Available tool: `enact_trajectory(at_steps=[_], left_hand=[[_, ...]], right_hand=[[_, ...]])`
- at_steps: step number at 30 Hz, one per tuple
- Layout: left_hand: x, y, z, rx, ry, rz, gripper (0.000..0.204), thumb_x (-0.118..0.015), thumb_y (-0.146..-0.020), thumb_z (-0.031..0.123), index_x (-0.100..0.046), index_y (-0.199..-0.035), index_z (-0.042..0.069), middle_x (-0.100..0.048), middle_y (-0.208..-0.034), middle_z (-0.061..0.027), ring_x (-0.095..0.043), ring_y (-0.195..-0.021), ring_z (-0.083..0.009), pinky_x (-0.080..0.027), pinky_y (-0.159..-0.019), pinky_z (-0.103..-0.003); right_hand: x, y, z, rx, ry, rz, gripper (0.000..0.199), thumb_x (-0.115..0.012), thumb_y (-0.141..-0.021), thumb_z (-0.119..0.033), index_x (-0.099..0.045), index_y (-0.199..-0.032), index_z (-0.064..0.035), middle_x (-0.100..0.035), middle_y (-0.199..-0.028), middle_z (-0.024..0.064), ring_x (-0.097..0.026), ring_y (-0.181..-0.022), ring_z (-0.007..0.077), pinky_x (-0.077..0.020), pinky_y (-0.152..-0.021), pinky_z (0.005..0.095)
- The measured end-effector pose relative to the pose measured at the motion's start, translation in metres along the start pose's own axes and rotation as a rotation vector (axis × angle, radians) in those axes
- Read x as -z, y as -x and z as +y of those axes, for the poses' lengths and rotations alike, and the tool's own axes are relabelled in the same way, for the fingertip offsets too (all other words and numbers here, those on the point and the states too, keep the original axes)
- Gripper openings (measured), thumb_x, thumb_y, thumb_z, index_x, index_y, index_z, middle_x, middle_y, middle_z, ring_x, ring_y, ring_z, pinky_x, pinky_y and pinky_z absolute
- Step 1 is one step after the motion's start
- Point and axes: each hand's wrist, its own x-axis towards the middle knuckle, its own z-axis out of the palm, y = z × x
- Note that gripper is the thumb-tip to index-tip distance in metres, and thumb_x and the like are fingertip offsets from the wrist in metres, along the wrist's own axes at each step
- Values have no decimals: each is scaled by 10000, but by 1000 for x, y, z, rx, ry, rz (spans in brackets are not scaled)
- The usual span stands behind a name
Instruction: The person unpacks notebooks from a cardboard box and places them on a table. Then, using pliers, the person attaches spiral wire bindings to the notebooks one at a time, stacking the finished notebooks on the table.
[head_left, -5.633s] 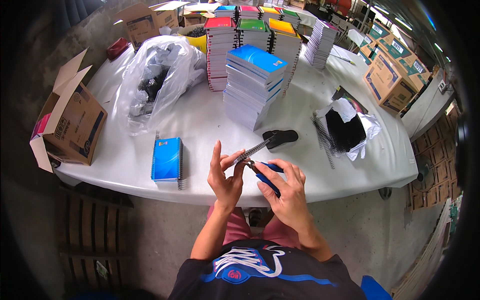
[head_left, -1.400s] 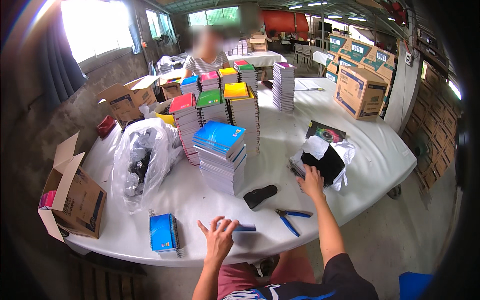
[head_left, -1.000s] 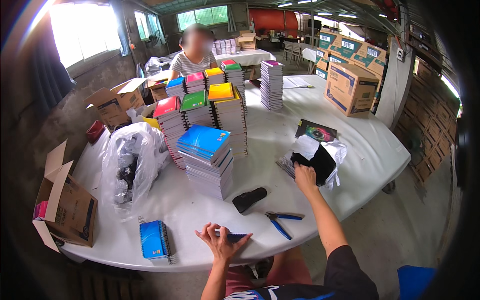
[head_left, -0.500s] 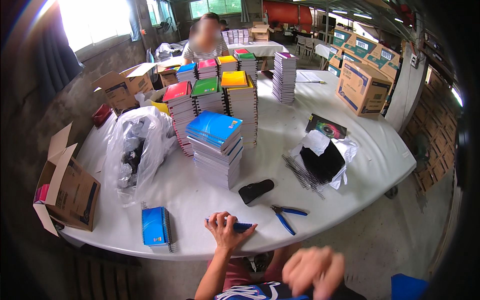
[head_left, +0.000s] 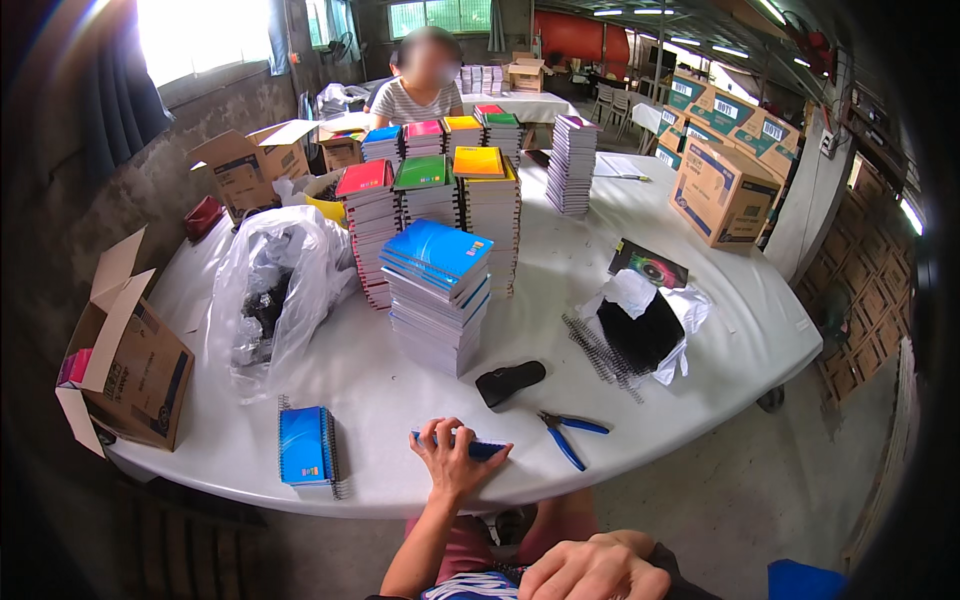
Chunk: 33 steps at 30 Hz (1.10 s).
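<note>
My left hand [head_left: 452, 460] rests on a blue notebook [head_left: 478, 448] lying at the near edge of the white table [head_left: 400, 380], fingers spread over its cover. My right hand [head_left: 592, 570] is low near my lap, curled in a loose fist; I cannot see anything in it. Blue-handled pliers [head_left: 565, 437] lie on the table just right of the notebook. A black handheld tool [head_left: 510, 381] sits behind them. A bundle of black spiral coils [head_left: 598, 348] lies beside a black stack on white wrapping [head_left: 643, 330].
A tall stack of blue notebooks [head_left: 438, 295] stands ahead, with coloured stacks [head_left: 430, 190] behind. A spiral-bound blue notebook [head_left: 305, 447] lies to the left. A clear plastic bag [head_left: 275, 285] and open cardboard boxes [head_left: 125, 360] sit left. Another person [head_left: 425, 80] sits at the far side.
My right hand has pulled back from the black stack at the right down to my lap. My left hand has stayed on the blue notebook at the table edge.
</note>
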Motion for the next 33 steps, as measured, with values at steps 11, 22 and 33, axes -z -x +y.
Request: enact_trajectory(at_steps=[11, 22, 33], left_hand=[[3, -5, 4, -45, -3, -4, 575, -806, -518, 573, -494, -718, 134, -480, -961, -47, -417, -1018, -275, -288, -863, -488], [9, -3, -1, -66, 29, -38, 550, -797, -531, 566, -533, -734, 128, -474, -971, -47, -402, -1028, -277, -273, -881, -487], [9, 2, 2, -44, 44, -25, 491, -797, -546, 475, -508, -694, 107, -460, -832, -76, -416, -967, -306, -282, -856, -510]], right_hand=[[50, 271, 29, -1517, 418, -463, 393, -487, -793, -54, -573, -1177, -41, -558, -1214, 167, -552, -1061, 362, -432, -939, 407], [75, 336, 88, -1420, 1247, 264, 445, -516, -849, -223, -505, -1275, -93, -447, -1342, 204, -394, -1256, 374, -316, -1044, 478], [33, 251, 15, -1909, 620, -279, 510, -485, -928, -399, -447, -1344, -106, -625, -1066, 184, -599, -978, 335, -452, -901, 437]])
